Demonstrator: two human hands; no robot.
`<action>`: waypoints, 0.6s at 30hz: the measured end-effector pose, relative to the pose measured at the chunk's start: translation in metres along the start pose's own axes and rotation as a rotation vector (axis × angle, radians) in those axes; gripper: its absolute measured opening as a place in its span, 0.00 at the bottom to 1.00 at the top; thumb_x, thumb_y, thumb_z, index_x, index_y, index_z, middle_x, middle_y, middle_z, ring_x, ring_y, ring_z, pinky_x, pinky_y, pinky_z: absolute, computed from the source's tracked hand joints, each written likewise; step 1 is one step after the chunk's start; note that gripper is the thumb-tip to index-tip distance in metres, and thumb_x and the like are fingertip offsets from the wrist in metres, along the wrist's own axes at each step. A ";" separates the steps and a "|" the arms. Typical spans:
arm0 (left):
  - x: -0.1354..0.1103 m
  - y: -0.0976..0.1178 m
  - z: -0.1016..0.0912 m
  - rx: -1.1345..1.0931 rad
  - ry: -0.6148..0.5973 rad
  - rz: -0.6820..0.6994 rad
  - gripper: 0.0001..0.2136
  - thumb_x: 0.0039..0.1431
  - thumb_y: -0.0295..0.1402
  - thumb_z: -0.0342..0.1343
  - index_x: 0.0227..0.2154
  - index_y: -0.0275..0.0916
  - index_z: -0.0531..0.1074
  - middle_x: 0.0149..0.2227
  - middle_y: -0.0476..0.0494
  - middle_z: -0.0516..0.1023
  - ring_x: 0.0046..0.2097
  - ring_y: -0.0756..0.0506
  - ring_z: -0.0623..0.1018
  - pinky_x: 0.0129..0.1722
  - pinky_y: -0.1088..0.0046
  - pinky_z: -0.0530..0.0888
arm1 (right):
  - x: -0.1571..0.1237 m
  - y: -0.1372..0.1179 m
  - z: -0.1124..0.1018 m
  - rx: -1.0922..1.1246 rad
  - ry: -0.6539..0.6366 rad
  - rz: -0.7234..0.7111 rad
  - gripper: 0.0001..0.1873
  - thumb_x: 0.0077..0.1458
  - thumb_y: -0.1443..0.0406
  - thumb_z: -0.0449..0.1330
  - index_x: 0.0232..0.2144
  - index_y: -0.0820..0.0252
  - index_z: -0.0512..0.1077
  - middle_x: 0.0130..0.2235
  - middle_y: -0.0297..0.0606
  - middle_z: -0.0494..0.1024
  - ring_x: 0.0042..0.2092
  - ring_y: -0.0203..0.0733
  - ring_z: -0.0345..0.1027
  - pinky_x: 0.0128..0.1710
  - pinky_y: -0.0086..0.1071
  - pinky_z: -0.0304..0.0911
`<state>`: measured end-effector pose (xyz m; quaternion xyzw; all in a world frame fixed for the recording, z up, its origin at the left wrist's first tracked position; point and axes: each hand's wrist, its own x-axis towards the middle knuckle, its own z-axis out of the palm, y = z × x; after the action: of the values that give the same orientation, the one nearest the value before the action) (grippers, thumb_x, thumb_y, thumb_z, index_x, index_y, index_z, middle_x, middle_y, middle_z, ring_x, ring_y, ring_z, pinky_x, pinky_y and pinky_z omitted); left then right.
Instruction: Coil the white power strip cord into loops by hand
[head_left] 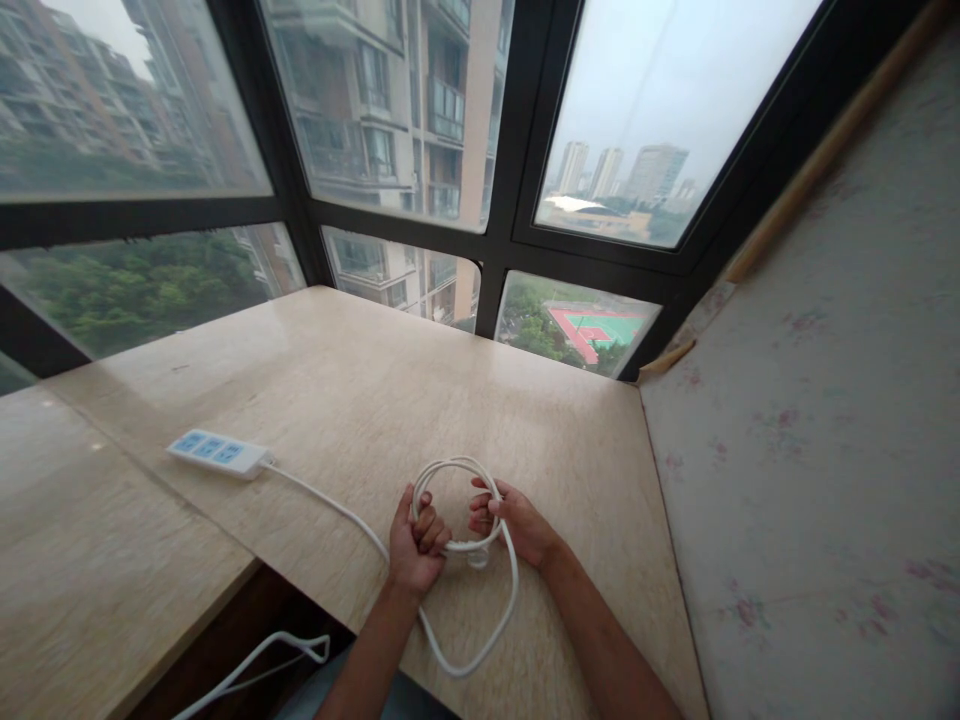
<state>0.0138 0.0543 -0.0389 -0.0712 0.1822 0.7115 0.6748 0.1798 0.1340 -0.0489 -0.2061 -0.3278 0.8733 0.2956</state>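
A white power strip with blue sockets lies on the beige window-side tabletop, left of centre. Its white cable runs right to a coil of several loops near the front edge. My left hand is closed around the left side of the coil. My right hand pinches the coil's right side, fingers curled on the cable. One looser loop hangs toward me between my forearms. A small clear thing shows under the coil between my hands; I cannot make it out.
Dark-framed windows close off the far side of the tabletop, looking out on buildings and trees. A pale flowered wall panel bounds the right side. A second lower wooden surface lies at the left. More white cable hangs below the front edge.
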 end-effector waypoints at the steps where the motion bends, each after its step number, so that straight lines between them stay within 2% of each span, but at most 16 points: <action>1: 0.000 0.000 0.000 -0.003 -0.002 0.024 0.22 0.68 0.42 0.40 0.22 0.35 0.68 0.14 0.60 0.38 0.13 0.57 0.44 0.14 0.79 0.43 | 0.000 0.000 -0.001 -0.004 -0.021 0.001 0.27 0.44 0.67 0.70 0.48 0.62 0.69 0.39 0.40 0.79 0.36 0.38 0.75 0.43 0.38 0.69; 7: 0.001 0.003 -0.004 0.007 -0.031 0.113 0.21 0.68 0.42 0.42 0.24 0.35 0.69 0.13 0.60 0.40 0.13 0.57 0.46 0.14 0.79 0.45 | -0.001 -0.001 -0.002 -0.025 -0.095 0.016 0.32 0.40 0.72 0.69 0.50 0.57 0.67 0.47 0.43 0.77 0.48 0.45 0.73 0.51 0.44 0.65; 13: 0.001 0.003 -0.004 0.007 -0.026 0.146 0.21 0.68 0.40 0.42 0.23 0.34 0.69 0.13 0.60 0.41 0.12 0.57 0.47 0.13 0.80 0.45 | -0.004 -0.006 -0.004 -0.075 -0.063 0.070 0.28 0.40 0.74 0.67 0.47 0.61 0.69 0.51 0.48 0.75 0.50 0.47 0.72 0.53 0.47 0.63; 18: -0.003 0.009 -0.002 0.031 0.025 0.110 0.20 0.67 0.41 0.44 0.23 0.35 0.68 0.12 0.61 0.43 0.11 0.57 0.49 0.12 0.80 0.45 | -0.010 -0.014 -0.008 -0.165 -0.056 0.144 0.25 0.45 0.71 0.65 0.49 0.64 0.69 0.53 0.53 0.74 0.50 0.49 0.73 0.48 0.44 0.68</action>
<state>0.0050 0.0502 -0.0386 -0.0593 0.2052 0.7438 0.6333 0.1974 0.1398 -0.0433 -0.2284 -0.3912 0.8677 0.2048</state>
